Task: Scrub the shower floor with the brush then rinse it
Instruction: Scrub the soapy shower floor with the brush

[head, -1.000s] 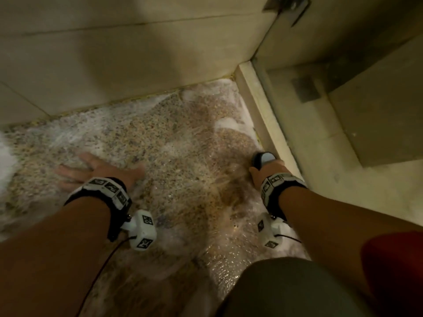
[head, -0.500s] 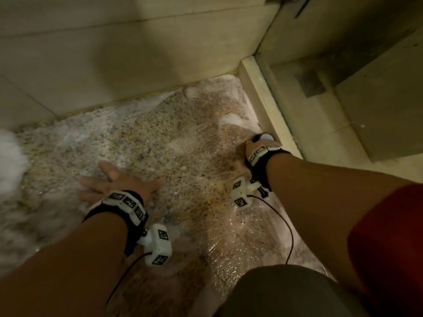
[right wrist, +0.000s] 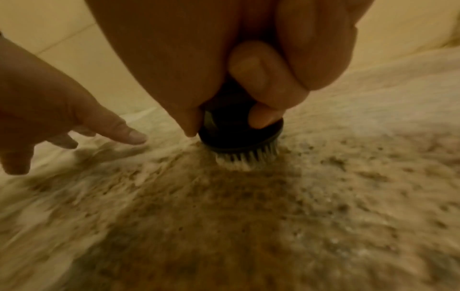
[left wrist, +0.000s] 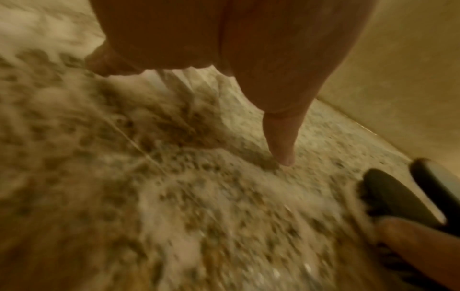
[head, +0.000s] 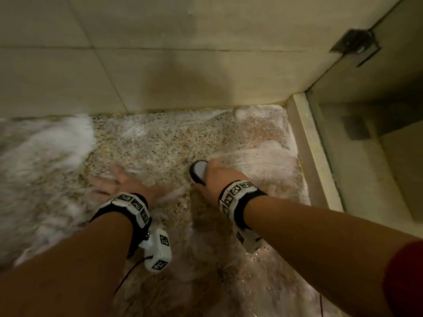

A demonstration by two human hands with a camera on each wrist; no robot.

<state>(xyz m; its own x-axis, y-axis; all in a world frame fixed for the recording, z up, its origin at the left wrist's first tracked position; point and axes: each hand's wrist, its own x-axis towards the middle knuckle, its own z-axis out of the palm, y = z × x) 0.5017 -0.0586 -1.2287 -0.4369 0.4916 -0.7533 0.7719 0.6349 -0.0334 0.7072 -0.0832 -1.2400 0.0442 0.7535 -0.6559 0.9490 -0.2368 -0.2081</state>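
Now brush [head: 198, 172] and right hand [head: 216, 179] farther left, nearer left hand [head: 121, 183].

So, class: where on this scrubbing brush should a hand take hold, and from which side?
Grip the brush by its dark round top, from above, as the right hand does: its bristles face down on the floor, leaving only the top free.
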